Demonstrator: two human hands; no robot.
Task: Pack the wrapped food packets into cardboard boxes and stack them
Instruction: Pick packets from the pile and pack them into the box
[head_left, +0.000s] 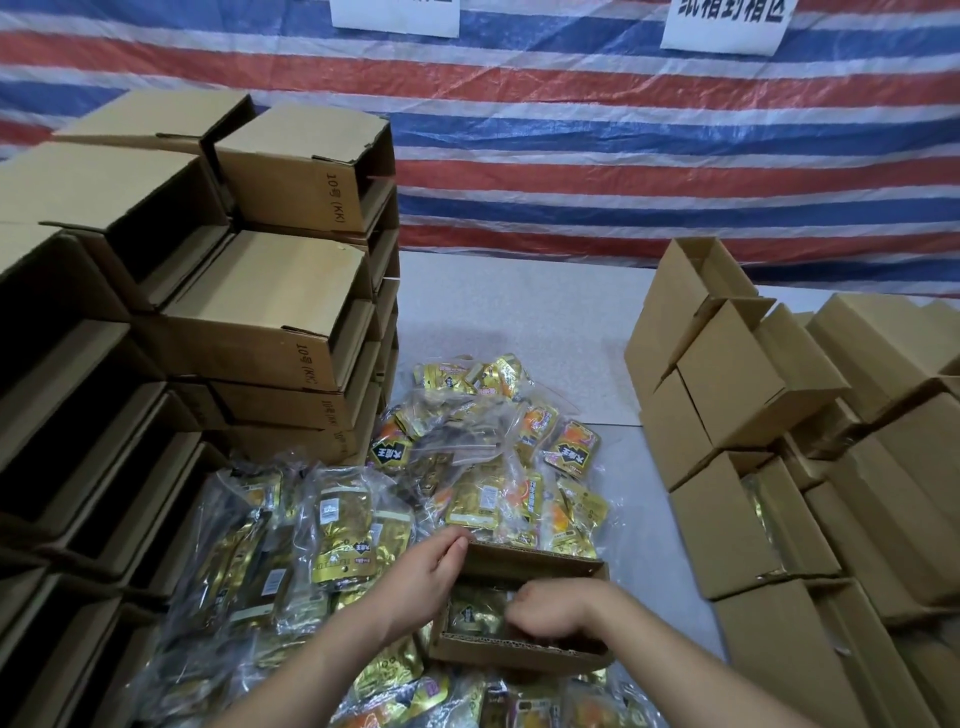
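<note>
packing step underway, judged from the layout: best done by pressing the bag flat into the carton while the other hand braces the far wall so the box doesn't slide on the slippery bags beneath. right hand (550, 608) is down inside the open small cardboard box (519, 652), fingers curled over a gold-foil packet bag (475, 616) sitting in the box; whether they pinch it or just push it i cannot tell, fingertips are hidden. left hand (431, 566) holds the box's far-left corner, fingers close together and bent over the rim, thumb side not clear. box sits on top of the loose pile of clear-wrapped gold snack packets (483, 467), which spreads from the near edge out to mid table. left of the pile, stacks of empty open cartons (291, 312) marked 10号. right side, stack of filled boxes (753, 519), one showing gold through a gap, lying on the white table (519, 312). far back, striped tarp (623, 130) with paper signs (727, 23).
</note>
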